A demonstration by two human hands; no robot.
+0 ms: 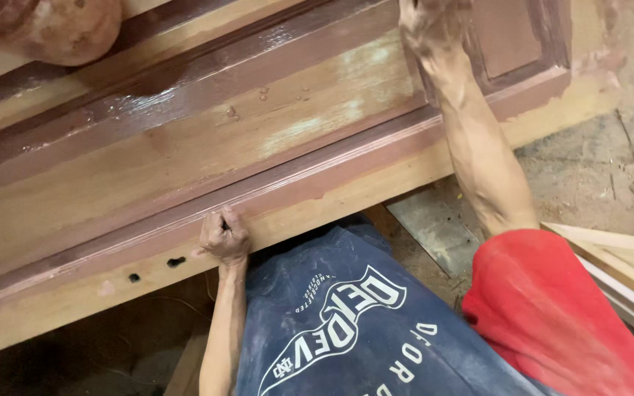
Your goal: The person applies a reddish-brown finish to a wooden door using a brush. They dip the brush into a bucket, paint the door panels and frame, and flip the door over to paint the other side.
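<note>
A large wooden door (185, 169) lies flat in front of me, with wet brown coating on its mouldings and bare wood between them. My left hand (223, 236) is curled on the door's near edge, next to two small dark holes (176, 261). My right hand (425, 20), smeared with brown paste, reaches far over the door and rests beside a recessed brown panel (511, 37). The frame's top edge cuts off its fingers, so whether it holds anything is hidden. I wear a red sleeve and a blue apron.
A rounded reddish-brown object (60, 29) sits on the door at the top left. Pale wooden slats (625, 257) are stacked at the right. A grey slab (434, 227) lies under the door's edge, and the floor (603, 161) is dusty.
</note>
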